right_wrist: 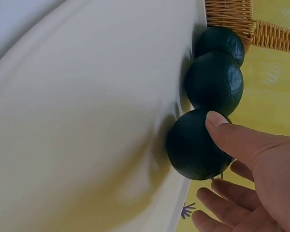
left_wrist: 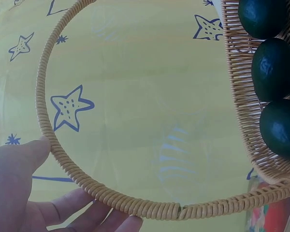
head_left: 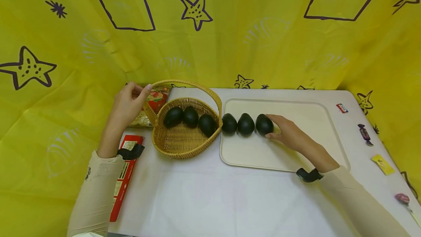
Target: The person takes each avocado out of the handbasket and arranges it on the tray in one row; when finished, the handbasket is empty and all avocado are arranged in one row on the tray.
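Observation:
A wicker basket (head_left: 184,153) with a tall arched handle (left_wrist: 150,209) holds three dark green avocados (head_left: 190,116). My left hand (head_left: 129,101) is at the left side of that handle, thumb and fingers on it. Three more avocados stand in a row along the left part of a cream tray (head_left: 309,120), close to the basket. At the right end of the row, my right hand (head_left: 289,131) grips an avocado (right_wrist: 195,145) between thumb and fingers. In the right wrist view its thumb lies on the avocado; part of the fingers is hidden behind it.
Behind the left hand lies a shiny food packet (head_left: 158,98), and a long red box (head_left: 123,182) is under the left forearm. Small wrapped sweets (head_left: 365,134) and a lollipop (head_left: 402,198) lie along the right edge. A yellow patterned cloth (head_left: 230,46) surrounds the table.

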`<move>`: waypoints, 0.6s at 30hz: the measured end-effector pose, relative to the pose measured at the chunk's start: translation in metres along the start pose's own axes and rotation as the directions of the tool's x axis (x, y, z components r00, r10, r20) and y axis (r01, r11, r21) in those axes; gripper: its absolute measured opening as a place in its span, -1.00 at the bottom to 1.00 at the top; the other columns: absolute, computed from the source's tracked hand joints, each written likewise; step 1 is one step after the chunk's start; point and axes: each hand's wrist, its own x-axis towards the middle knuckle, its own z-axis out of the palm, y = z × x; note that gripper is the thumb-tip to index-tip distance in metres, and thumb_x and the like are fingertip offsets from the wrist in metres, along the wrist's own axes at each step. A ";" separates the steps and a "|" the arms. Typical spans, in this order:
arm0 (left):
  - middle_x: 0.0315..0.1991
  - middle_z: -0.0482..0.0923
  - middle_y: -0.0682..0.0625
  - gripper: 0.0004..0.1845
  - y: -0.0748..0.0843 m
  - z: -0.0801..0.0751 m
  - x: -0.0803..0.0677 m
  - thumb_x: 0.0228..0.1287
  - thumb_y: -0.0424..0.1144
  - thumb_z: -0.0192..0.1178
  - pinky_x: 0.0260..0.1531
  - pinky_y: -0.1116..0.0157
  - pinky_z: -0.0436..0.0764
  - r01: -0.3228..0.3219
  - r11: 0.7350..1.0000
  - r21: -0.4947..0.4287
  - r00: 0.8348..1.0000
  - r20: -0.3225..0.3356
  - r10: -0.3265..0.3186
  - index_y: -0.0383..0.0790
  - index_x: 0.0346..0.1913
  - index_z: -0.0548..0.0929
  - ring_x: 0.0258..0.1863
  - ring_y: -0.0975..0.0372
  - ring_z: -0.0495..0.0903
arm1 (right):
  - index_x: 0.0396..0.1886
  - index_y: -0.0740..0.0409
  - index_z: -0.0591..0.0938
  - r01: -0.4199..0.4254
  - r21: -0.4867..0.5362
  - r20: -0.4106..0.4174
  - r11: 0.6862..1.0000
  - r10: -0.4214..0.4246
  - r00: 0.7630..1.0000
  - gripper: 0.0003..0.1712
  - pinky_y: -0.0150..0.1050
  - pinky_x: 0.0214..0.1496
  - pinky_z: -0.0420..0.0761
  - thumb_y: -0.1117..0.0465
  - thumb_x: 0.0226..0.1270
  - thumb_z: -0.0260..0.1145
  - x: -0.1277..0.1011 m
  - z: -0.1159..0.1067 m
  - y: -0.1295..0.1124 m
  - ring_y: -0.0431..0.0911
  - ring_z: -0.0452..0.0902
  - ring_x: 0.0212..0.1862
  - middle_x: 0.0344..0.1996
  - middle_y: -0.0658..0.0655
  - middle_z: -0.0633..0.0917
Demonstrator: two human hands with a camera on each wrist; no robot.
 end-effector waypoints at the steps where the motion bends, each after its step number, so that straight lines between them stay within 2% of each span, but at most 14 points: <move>1: -0.08 0.56 -0.23 -0.31 0.000 0.000 0.000 0.57 0.34 -0.01 -0.19 0.09 0.46 0.001 1.000 0.001 1.000 0.000 -0.001 -0.32 0.08 0.54 -0.17 0.01 0.53 | 0.54 0.36 0.37 0.000 -0.008 0.000 1.000 0.000 1.000 -0.18 0.33 0.52 0.25 0.21 0.42 0.50 0.000 0.000 0.000 0.39 0.28 0.51 0.47 0.45 0.43; 7: -0.12 0.57 -0.22 -0.33 -0.001 0.000 0.000 0.59 0.32 -0.01 -0.21 0.10 0.46 -0.003 1.000 -0.001 1.000 0.001 0.003 -0.33 0.08 0.54 -0.22 0.02 0.53 | 0.51 0.40 0.38 0.021 -0.024 -0.012 0.999 -0.022 1.000 -0.20 0.34 0.51 0.29 0.22 0.41 0.50 -0.001 -0.003 -0.012 0.40 0.30 0.50 0.46 0.47 0.44; 14: -0.12 0.57 -0.22 -0.34 0.000 0.001 0.001 0.59 0.31 0.00 -0.23 0.11 0.47 -0.012 1.000 -0.001 1.000 -0.006 0.012 -0.32 0.08 0.55 -0.26 0.02 0.55 | 0.38 0.37 0.55 0.132 -0.021 -0.005 0.991 -0.132 0.991 -0.37 0.19 0.36 0.54 0.19 0.43 0.49 0.004 0.002 -0.066 0.27 0.55 0.32 0.28 0.37 0.63; 18: -0.03 0.58 -0.26 -0.31 0.000 0.000 0.000 0.57 0.33 0.00 -0.14 0.08 0.49 -0.014 1.000 -0.011 1.000 -0.002 0.014 -0.34 0.09 0.54 -0.13 -0.02 0.57 | 0.37 0.30 0.59 0.216 -0.018 0.039 0.976 -0.215 0.976 -0.42 0.08 0.35 0.58 0.15 0.46 0.47 0.014 0.014 -0.097 0.15 0.59 0.32 0.27 0.26 0.67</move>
